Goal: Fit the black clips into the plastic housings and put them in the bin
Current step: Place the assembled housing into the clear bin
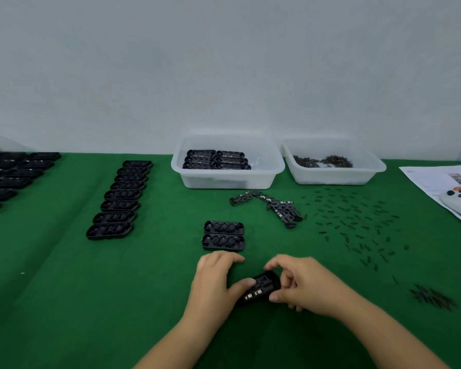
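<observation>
Black oblong plastic housing [261, 287] sitting tilted between both hands, just above green cloth table [91, 302]. Left hand [216, 278] gripping its left end, thumb pressing on top; right hand [301, 284] pinching its right end, seemingly seating clip. Progress, judging: early-to-mid. Six-odd finished housings lying in white plastic bin [228, 162] well ahead of hands. Two housings [223, 235] waiting just beyond left fingers; row of empty housings [120, 199] far left; small black clips [357, 222] scattered ahead-right.

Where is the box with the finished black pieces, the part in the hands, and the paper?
bin [274, 166], head view, right rim.
housing [261, 287], head view, its middle between the hands.
paper [426, 179], head view, bare white part.
</observation>
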